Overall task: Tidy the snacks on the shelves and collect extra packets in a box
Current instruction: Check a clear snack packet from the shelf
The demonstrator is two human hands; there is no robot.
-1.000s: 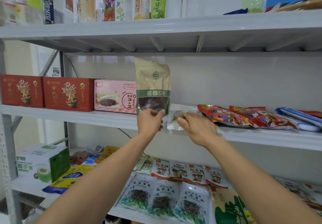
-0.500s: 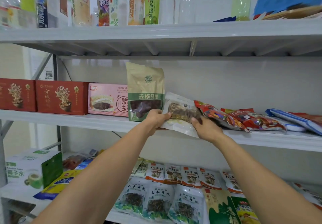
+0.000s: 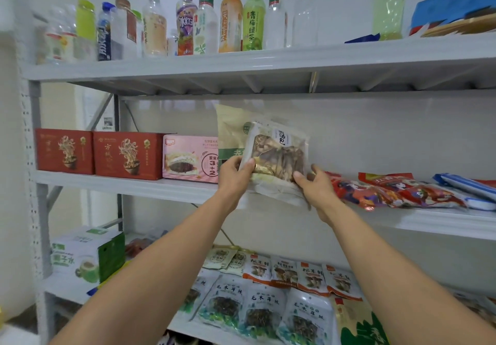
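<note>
A clear packet of dried brown pieces stands nearly upright at the front of the middle shelf. My left hand pinches its lower left edge, and my right hand grips its lower right corner. Behind it a tan and green pouch stands upright, partly hidden. Red snack packets lie flat on the same shelf to the right.
Two red boxes and a pink cake box stand left of the pouch. Several bottles line the top shelf. The lower shelf holds rows of mushroom packets and a white and green carton.
The clear packet has been lifted from lying flat on the shelf to nearly upright in front of the tan pouch. My left hand left the pouch and took the packet's left edge.
</note>
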